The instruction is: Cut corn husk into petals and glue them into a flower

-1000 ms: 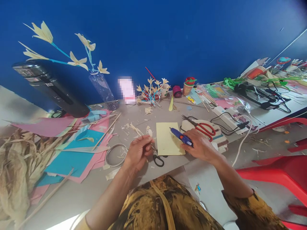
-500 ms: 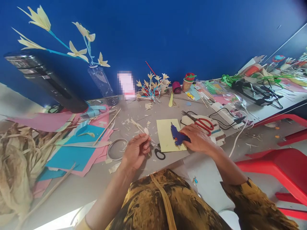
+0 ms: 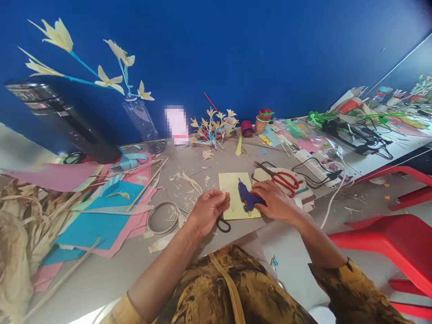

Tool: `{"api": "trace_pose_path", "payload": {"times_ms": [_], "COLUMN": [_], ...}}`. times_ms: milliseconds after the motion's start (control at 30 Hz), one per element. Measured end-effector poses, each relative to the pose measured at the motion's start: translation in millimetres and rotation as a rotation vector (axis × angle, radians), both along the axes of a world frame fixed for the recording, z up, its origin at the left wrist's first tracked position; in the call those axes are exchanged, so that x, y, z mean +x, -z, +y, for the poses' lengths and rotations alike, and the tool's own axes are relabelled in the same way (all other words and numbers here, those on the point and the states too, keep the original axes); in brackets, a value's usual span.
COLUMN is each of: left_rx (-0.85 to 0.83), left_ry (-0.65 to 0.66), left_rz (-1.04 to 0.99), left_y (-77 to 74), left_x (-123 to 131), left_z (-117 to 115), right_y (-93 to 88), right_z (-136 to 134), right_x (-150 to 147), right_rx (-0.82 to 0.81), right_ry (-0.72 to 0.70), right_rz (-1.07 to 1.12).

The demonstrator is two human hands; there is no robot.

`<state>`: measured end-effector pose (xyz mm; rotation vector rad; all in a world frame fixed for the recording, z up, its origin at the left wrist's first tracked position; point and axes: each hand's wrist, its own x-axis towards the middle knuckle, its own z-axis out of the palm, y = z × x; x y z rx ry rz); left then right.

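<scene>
- Head view, right side: the right hand (image 3: 276, 203) lies low on the tabletop (image 3: 202, 168) with its fingers (image 3: 261, 189) wrapped around the handle of a blue glue gun (image 3: 247, 200).
- The glue gun sits on top of a pale yellow sheet (image 3: 231, 191) right in front of the person, nozzle pointing away from them.
- Left side: the left hand (image 3: 208, 210) is just beside the sheet's left edge, fingers (image 3: 221, 200) curled in with the tips pressed together. There might be a tiny pale scrap in there, but honestly it's too small to tell.
- Small black-handled scissors (image 3: 223, 224) lie right under that hand, near the tabletop's front edge.
- Red-handled scissors (image 3: 285, 180) rest on a pale pad just past the right hand.
- A wire ring (image 3: 164, 218) lies left of the left hand, next to blue paper (image 3: 97, 222) and pink sheets.
- At the back by the blue wall: a clear bottle (image 3: 142, 121) holding paper flowers.
</scene>
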<state>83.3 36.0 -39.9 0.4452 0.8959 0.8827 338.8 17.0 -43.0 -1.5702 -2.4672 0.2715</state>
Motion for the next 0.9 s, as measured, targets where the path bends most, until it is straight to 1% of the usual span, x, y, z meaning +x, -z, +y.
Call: {"api": "trace_pose_path", "payload": {"times_ms": [133,300,400,533,633,700,800,900], "left_rx": [0.016,0.071,0.089,0.108,0.106,0.098,0.082,0.068], "left_ry": [-0.056,-0.127,-0.139,-0.146,-0.148,-0.148,-0.149,-0.156], "left_rz": [0.063,0.117,0.13,0.131,0.118,0.103,0.077,0.06], "left_y": [1.6,4.5,7.8,11.5,11.4,10.6,10.4,11.8], "left_x": [7,20,24,25,25,25,22,21], "left_z": [21,53,61,59,57,57,57,58], "right_y": [-2.6,-7.7,-8.9,-8.1,-9.4,-11.5,-14.3,-14.7], "right_z": [15,50,60,56,53,51,45,37], "right_x": [-4,-11,-3,25,46,54,49,32], "right_rx": [0.015,0.076,0.062,0.03,0.045,0.078,0.079,0.052], "right_ry": [-0.01,0.015,-0.023,-0.081,-0.013,0.025,-0.032,-0.083], "right_rz": [-0.019,-0.014,0.028,0.148,0.21,0.223,0.198,0.127]}}
